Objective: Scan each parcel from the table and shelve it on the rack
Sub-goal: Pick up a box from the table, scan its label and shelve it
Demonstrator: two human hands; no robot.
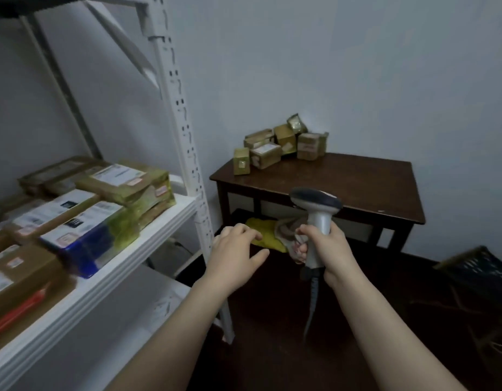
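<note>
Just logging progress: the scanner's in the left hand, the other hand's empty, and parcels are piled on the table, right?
No: the head view shows the scanner in the right hand; the left hand is empty. Parcels are piled on the table.

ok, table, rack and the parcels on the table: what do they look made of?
Table: likely wood, dark brown, semi-gloss; light sheen on the top.
Rack: likely painted metal, white; punched slots along the upright.
Parcels: seemingly cardboard boxes under glossy tape, paper labels; too small to be sure.

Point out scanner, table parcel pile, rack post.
scanner [318, 221]: head view, handle just under the head
parcel pile [284, 141]: head view, middle box
rack post [189, 148]: head view, perforated front face
</note>
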